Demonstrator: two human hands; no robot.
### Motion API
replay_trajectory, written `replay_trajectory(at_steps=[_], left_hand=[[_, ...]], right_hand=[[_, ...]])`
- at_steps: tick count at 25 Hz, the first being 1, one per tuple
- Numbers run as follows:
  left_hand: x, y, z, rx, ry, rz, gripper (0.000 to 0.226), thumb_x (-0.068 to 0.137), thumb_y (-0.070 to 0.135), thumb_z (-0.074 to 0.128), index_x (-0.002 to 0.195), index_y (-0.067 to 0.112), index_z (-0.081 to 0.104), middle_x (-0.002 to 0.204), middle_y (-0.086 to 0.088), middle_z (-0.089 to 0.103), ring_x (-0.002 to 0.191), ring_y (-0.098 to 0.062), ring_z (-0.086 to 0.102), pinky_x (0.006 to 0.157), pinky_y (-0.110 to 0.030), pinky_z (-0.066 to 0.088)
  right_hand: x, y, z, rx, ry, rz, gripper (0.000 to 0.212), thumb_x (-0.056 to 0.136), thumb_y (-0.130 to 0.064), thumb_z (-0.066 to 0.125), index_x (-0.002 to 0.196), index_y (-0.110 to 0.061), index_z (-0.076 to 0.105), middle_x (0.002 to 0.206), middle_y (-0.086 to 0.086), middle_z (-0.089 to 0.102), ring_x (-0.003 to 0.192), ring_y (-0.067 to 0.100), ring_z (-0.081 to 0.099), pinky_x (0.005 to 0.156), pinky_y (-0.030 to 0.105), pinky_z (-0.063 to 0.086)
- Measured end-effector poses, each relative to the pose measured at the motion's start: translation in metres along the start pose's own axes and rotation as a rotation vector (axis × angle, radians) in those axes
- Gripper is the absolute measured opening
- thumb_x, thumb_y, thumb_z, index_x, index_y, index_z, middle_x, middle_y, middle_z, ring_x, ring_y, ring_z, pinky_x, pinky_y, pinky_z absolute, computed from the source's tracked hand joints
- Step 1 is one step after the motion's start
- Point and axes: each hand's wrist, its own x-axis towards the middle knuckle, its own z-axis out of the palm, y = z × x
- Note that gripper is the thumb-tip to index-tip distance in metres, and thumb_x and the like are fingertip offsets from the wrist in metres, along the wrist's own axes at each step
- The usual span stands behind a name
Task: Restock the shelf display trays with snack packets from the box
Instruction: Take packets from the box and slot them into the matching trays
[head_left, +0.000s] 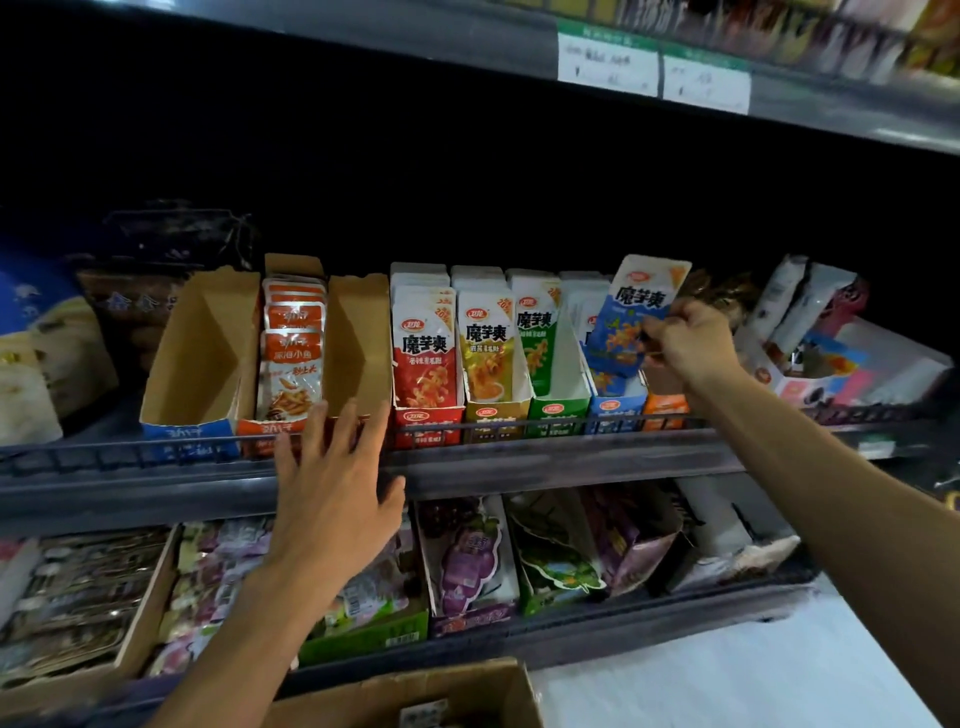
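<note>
My right hand (688, 340) pinches a blue snack packet (636, 312) and holds it tilted above the blue display tray (615, 408) on the middle shelf. Left of that tray stand a green tray (558, 408), a yellow tray (493, 410) and a red tray (426, 415), each with upright packets. My left hand (337, 483) is spread with straight fingers in front of the shelf rail, below an orange tray (270, 428) of fish snack packets (292, 353). A brown cardboard box (467, 691) sits at the bottom edge, below the shelves.
An empty blue-fronted cardboard tray (192, 364) stands left of the orange one. A black wire rail (519, 428) runs along the shelf front. Mixed packets and boxes (821, 343) crowd the right end. The lower shelf holds grape and fruit snack trays (467, 561). Price tags (608, 62) hang above.
</note>
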Motion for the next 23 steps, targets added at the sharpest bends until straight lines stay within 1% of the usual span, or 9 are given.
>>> replay_trajectory(at_steps=[2, 4, 8, 11, 13, 16, 19, 21, 23], left_hand=[[-0.001, 0.002, 0.001, 0.008, -0.009, 0.014, 0.080, 0.097, 0.056, 0.041, 0.158, 0.030, -0.004, 0.167, -0.003, 0.003, 0.153, -0.032, -0.005, 0.123, -0.054, 0.006], [-0.001, 0.002, 0.001, -0.011, -0.002, 0.013, 0.080, 0.097, 0.055, 0.044, 0.158, 0.030, 0.000, 0.167, -0.004, 0.006, 0.153, -0.032, -0.003, 0.123, -0.054, 0.008], [0.000, 0.001, 0.002, -0.009, 0.002, 0.016, 0.080, 0.097, 0.055, 0.044, 0.158, 0.031, -0.001, 0.167, -0.002, 0.006, 0.153, -0.031, -0.004, 0.123, -0.054, 0.008], [0.001, 0.001, 0.005, -0.042, -0.001, 0.023, 0.081, 0.097, 0.055, 0.044, 0.158, 0.030, -0.004, 0.167, -0.003, 0.001, 0.153, -0.031, -0.008, 0.123, -0.053, 0.006], [-0.001, 0.000, 0.008, -0.089, 0.018, 0.025, 0.083, 0.097, 0.055, 0.044, 0.157, 0.031, -0.009, 0.167, -0.002, -0.007, 0.153, -0.029, -0.012, 0.124, -0.052, 0.003], [-0.020, -0.004, 0.016, -0.260, 0.139, 0.032, 0.083, 0.097, 0.048, 0.049, 0.158, 0.029, -0.004, 0.167, -0.004, -0.005, 0.154, -0.025, -0.006, 0.124, -0.052, 0.004], [-0.054, -0.015, 0.042, -0.386, 0.195, -0.026, 0.079, 0.098, 0.038, 0.055, 0.159, 0.023, 0.007, 0.167, -0.008, 0.007, 0.154, -0.027, 0.004, 0.124, -0.049, 0.009], [-0.080, -0.029, 0.071, -0.384, 0.136, -0.079, 0.076, 0.098, 0.034, 0.056, 0.159, 0.020, 0.012, 0.166, -0.010, 0.011, 0.153, -0.029, 0.008, 0.124, -0.046, 0.011], [-0.106, -0.045, 0.102, -0.349, 0.046, -0.118, 0.076, 0.097, 0.032, 0.057, 0.159, 0.017, 0.016, 0.164, -0.013, 0.018, 0.151, -0.032, 0.016, 0.123, -0.045, 0.016]], right_hand=[[0.006, 0.012, 0.008, -0.035, -0.046, 0.050, 0.009, 0.094, -0.003, 0.058, 0.099, -0.009, 0.054, 0.089, 0.017, 0.063, 0.064, 0.017, 0.061, 0.050, 0.025, 0.051], [0.009, 0.019, 0.015, -0.067, -0.057, 0.104, 0.013, 0.092, -0.001, 0.059, 0.101, -0.010, 0.054, 0.093, 0.020, 0.063, 0.065, 0.019, 0.062, 0.051, 0.029, 0.050], [0.002, 0.025, 0.015, -0.011, -0.002, 0.090, 0.040, 0.085, -0.002, 0.069, 0.119, -0.013, 0.050, 0.109, 0.009, 0.060, 0.081, 0.020, 0.064, 0.068, 0.038, 0.058], [-0.013, 0.028, 0.015, -0.054, -0.054, 0.024, 0.054, 0.081, -0.017, 0.076, 0.127, -0.019, 0.048, 0.117, 0.000, 0.060, 0.094, 0.018, 0.064, 0.085, 0.046, 0.057], [-0.035, 0.030, 0.014, -0.148, -0.043, -0.063, 0.066, 0.082, -0.033, 0.075, 0.139, -0.025, 0.042, 0.131, -0.003, 0.056, 0.115, 0.017, 0.058, 0.099, 0.042, 0.050], [-0.095, 0.032, 0.021, -0.211, -0.040, -0.153, 0.076, 0.088, -0.046, 0.066, 0.150, -0.031, 0.025, 0.151, -0.007, 0.038, 0.136, 0.014, 0.039, 0.108, 0.036, 0.039], [-0.171, 0.057, 0.044, -0.232, -0.114, -0.067, 0.079, 0.089, -0.046, 0.064, 0.152, -0.027, 0.022, 0.156, -0.004, 0.031, 0.141, 0.013, 0.031, 0.113, 0.034, 0.032], [-0.221, 0.088, 0.064, -0.215, -0.176, 0.050, 0.077, 0.088, -0.044, 0.066, 0.151, -0.024, 0.027, 0.152, 0.004, 0.038, 0.140, 0.017, 0.035, 0.113, 0.039, 0.034], [-0.267, 0.120, 0.082, -0.210, -0.272, 0.192, 0.073, 0.088, -0.045, 0.065, 0.149, -0.024, 0.031, 0.149, 0.004, 0.043, 0.137, 0.019, 0.039, 0.111, 0.042, 0.036]])
